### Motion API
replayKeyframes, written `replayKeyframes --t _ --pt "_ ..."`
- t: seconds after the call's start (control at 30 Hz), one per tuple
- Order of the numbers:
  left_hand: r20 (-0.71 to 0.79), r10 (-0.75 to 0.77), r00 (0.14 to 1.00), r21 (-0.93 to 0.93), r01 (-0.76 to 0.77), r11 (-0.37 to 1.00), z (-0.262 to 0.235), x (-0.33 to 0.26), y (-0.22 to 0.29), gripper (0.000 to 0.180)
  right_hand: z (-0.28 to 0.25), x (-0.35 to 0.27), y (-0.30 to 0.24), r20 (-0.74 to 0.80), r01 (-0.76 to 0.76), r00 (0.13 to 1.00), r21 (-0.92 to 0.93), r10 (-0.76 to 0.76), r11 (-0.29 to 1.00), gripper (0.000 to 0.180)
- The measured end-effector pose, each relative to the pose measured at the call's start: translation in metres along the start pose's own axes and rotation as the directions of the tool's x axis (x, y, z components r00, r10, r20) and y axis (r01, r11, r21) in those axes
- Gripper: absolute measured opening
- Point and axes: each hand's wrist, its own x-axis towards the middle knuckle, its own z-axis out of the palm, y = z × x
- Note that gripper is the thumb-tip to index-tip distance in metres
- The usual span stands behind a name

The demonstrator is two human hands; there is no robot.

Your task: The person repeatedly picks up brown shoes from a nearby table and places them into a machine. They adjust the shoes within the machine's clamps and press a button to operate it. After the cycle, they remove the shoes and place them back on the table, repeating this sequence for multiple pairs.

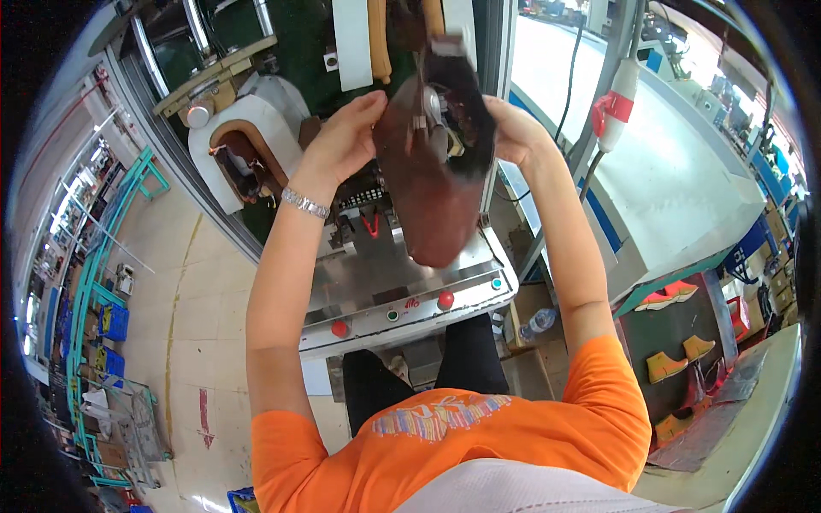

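Note:
A brown leather shoe upper (434, 209), partly smeared by motion, is held up in front of me over the machine. Its rounded toe points toward me, and the dark opening faces up. My left hand (349, 137) grips its left edge, thumb uppermost. On the opposite edge, my right hand (516, 132) closes on the upper, with some fingers hidden behind it. Left of my left hand stands a white U-shaped mould (205, 162) with a tan lining, and a dark brown piece (244, 162) sits inside it.
Below the upper runs the machine's metal front panel (363, 332) with red knobs (445, 300) and green buttons. White and tan mould parts (355, 43) hang above. At right, a white-red connector (614, 107) hangs beside a pale machine housing (676, 197); yellow shoe pieces (665, 366) lie lower.

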Motion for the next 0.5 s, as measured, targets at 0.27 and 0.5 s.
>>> replayKeyframes --t 0.27,0.5 --pt "-0.221 0.092 0.971 0.174 -0.054 0.983 -0.009 0.018 -0.006 0.022 -0.018 0.029 0.007 -0.015 0.234 0.971 -0.116 -0.237 0.965 0.025" --pt "-0.378 0.497 0.781 0.552 -0.241 0.798 -0.011 0.041 -0.045 0.020 -0.053 0.080 0.032 -0.056 0.399 0.912 -0.098 -0.406 0.912 0.014"
